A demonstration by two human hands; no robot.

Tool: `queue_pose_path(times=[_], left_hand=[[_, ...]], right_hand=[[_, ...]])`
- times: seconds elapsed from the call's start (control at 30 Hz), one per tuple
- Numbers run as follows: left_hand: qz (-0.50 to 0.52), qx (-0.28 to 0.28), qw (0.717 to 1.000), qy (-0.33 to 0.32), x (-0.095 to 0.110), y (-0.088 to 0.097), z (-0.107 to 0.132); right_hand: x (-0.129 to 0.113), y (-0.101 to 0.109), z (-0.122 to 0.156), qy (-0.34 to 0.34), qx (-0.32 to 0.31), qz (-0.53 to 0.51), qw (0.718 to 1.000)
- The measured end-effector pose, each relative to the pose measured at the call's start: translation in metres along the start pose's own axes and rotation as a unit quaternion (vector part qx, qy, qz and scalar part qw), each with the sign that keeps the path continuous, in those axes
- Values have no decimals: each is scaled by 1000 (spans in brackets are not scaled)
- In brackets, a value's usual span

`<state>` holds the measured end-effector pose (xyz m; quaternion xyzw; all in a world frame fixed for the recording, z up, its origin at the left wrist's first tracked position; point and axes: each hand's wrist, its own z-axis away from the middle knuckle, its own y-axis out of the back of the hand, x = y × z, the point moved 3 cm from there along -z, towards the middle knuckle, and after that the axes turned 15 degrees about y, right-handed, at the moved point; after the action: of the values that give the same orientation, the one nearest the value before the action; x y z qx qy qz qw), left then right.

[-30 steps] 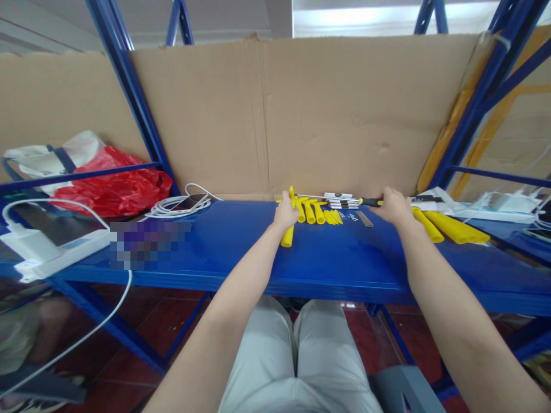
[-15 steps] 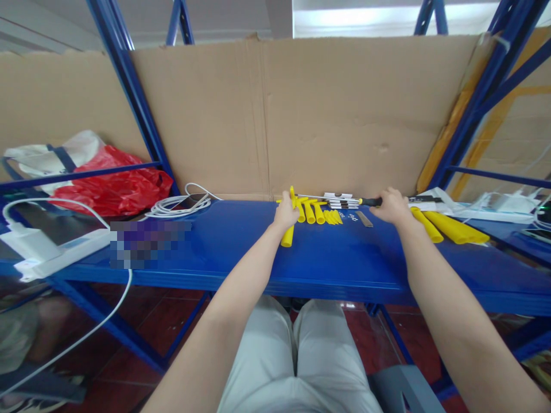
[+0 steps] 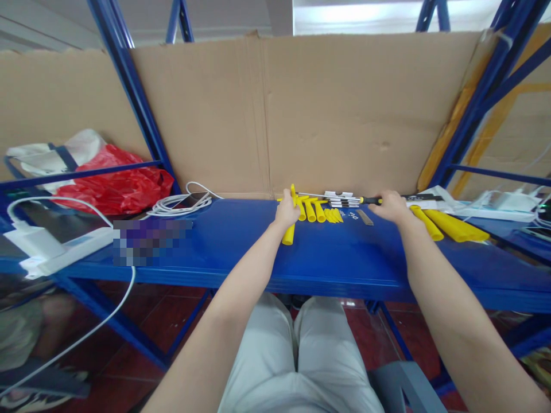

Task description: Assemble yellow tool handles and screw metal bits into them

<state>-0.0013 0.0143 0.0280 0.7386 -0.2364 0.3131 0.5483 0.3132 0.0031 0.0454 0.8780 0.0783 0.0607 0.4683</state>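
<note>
My left hand is closed around a yellow tube-shaped part with a crosspiece at its top. In my right hand is a screwdriver with a black and yellow handle. Its long shaft points left, and the tip meets the top of the yellow part in my left hand. Between my hands lie several yellow tubes, small flat yellow pieces, tiny light-coloured bits and a flat grey-brown strip. My fingers hide part of both held things.
Two larger yellow pieces rest right of my right hand, near a white power strip. Black-and-white packs lie against the cardboard panel. A coiled white cable and a red bag are at left.
My hands keep almost the same pose, with the screwdriver still against the yellow part. The whole view has shifted very slightly.
</note>
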Motion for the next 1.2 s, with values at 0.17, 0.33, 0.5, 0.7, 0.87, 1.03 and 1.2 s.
queue_pose_path(times=[0.17, 0.33, 0.5, 0.7, 0.87, 1.03, 1.2], left_hand=[[6, -3, 1000, -8, 1, -1, 2], [1, -4, 1000, -9, 1, -1, 1], [-2, -4, 1000, 0, 0, 0, 0], [12, -13, 1000, 0, 0, -1, 1], [6, -13, 1000, 0, -1, -1, 1], [8, -17, 1000, -8, 1, 0, 3], [10, -19, 1000, -6, 1, 0, 3]], right_hand=[[4, 1, 1, -3, 46, 25, 999], [3, 1, 2, -45, 32, -5, 998], [0, 1, 1, -14, 20, -18, 1000], [4, -3, 0, 7, 47, 0, 999], [6, 0, 3, 21, 70, 14, 997], [2, 7, 6, 6, 61, 34, 998], [4, 6, 4, -37, 16, 13, 999]])
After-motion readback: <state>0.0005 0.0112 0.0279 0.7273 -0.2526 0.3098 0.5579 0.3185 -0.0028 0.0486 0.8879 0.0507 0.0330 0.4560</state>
